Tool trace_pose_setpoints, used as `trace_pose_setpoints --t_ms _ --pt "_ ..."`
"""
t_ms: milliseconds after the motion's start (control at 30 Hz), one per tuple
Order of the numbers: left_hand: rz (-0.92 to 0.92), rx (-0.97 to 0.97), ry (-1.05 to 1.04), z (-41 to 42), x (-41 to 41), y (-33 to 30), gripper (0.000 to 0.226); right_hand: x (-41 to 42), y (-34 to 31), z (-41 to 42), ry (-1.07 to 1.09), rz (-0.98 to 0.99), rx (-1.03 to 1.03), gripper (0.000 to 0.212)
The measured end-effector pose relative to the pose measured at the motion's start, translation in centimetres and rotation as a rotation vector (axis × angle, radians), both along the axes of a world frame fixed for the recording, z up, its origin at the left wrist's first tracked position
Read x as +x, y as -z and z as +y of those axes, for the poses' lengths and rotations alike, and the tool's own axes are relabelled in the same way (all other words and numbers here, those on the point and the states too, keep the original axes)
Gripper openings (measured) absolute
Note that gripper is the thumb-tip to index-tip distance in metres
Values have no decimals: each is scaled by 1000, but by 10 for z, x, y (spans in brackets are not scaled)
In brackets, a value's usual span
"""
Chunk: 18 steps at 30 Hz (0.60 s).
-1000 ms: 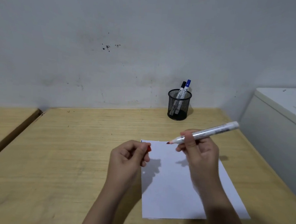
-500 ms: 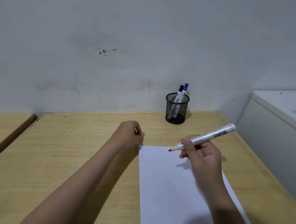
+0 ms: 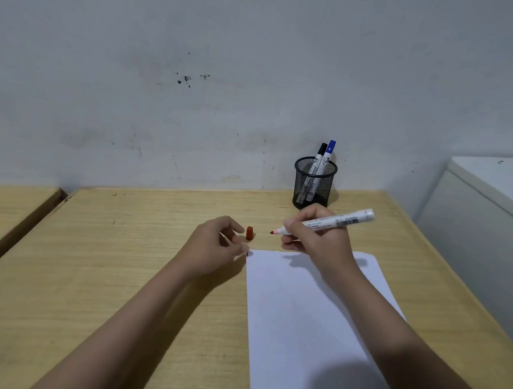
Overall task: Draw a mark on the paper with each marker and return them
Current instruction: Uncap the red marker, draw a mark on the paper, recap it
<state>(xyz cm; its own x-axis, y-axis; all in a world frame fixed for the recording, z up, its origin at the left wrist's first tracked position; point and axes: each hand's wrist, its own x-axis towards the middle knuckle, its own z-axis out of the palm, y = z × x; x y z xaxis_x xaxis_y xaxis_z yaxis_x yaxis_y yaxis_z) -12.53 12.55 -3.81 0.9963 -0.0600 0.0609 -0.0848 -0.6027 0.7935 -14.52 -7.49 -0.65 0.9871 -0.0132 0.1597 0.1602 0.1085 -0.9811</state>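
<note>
While right hand [image 3: 318,244] holds red marker [image 3: 326,222] | tip points left

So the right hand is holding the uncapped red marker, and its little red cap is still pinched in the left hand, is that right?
Not quite. The head view shows the small red cap standing on the wooden table, just beyond the left hand, whose fingers are open and apart from it. The rest holds: the right hand holds the uncapped red-tipped white marker.
</note>
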Motion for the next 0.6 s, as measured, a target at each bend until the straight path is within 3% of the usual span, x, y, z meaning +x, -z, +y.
trace_pose_setpoints --t_ms 200,600 --pt "-80 406 3 -3 -15 10 42 25 29 30 67 169 -55 27" --pt "-78 327 14 5 -10 18 43 29 52 40 82 111 -127 30"
